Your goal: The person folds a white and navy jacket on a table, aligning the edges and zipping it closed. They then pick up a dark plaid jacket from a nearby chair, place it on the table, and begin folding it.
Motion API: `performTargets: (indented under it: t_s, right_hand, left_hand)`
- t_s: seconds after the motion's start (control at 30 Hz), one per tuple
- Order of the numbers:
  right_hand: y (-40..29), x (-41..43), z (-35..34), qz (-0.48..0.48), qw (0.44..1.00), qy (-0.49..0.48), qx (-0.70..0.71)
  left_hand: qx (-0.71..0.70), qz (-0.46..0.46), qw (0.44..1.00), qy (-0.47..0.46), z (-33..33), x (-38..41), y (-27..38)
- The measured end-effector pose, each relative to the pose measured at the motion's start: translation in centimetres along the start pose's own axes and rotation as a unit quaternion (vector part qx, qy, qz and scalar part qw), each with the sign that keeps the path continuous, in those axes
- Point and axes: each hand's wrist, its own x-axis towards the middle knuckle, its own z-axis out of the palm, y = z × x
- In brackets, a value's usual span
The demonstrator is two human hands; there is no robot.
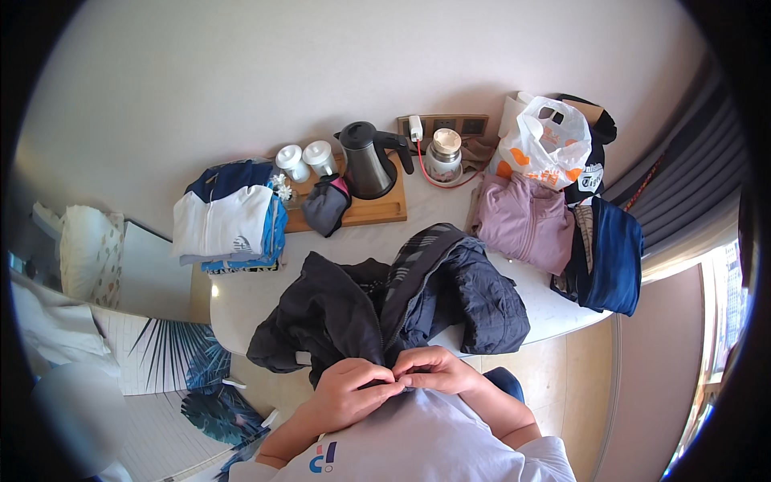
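A dark zip-up jacket (337,295) with a patterned inner lining lies partly on the white table, its lower end drawn toward my body. My left hand (358,388) pinches the front bottom edge of the jacket between thumb and fingers. Close against it, my right hand (437,370) grips the same edge by the zip, the fingertips of both hands nearly touching. The zip's lower end is hidden behind my fingers. One sleeve (491,307) sticks out to the right, over the table's front edge.
Folded clothes (229,211) are stacked at the left; a pink jacket (524,220) and folded jeans (614,256) lie right. Behind stand an electric kettle (364,162) on a wooden tray (367,214), lidded white cups (292,162), a vacuum flask (444,158) and a plastic bag (548,144).
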Motion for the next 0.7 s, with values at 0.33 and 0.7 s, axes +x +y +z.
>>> performTargets:
  t_s: [0.33, 0.7]
  right_hand:
    - [0.2, 0.2, -0.2, 0.048, 0.997, -0.056, 0.009]
    - [0.0, 0.2, 0.0, -0.052, 0.998, 0.029, -0.031]
  left_hand:
    - [-0.042, 0.041, 0.995, -0.084, -0.9, -0.2, -0.3]
    - [-0.031, -0.047, 0.998, 0.016, 0.2, 0.6, -0.3]
